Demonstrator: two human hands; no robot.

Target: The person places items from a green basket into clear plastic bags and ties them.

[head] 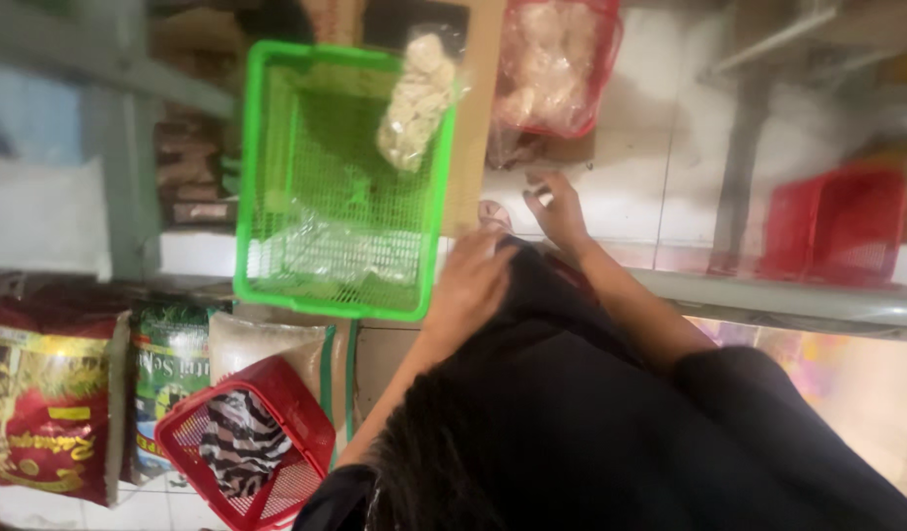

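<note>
A black garment [572,413] fills the lower frame and hides both forearms in part; blur obscures fine detail. The left hand [470,283] rests on the garment's upper edge, fingers [488,251] curled and pressed together on the cloth. The right hand [557,208] lies flat on the white table [631,187], just beyond the garment; whether its fingers [539,189] are spread cannot be told. Left of both sets of fingers stands a green basket [276,197], a clear bag of pale pieces [417,100] across its far rim. Beyond the right fingers sits a red basket [557,64], cut off by the frame.
</note>
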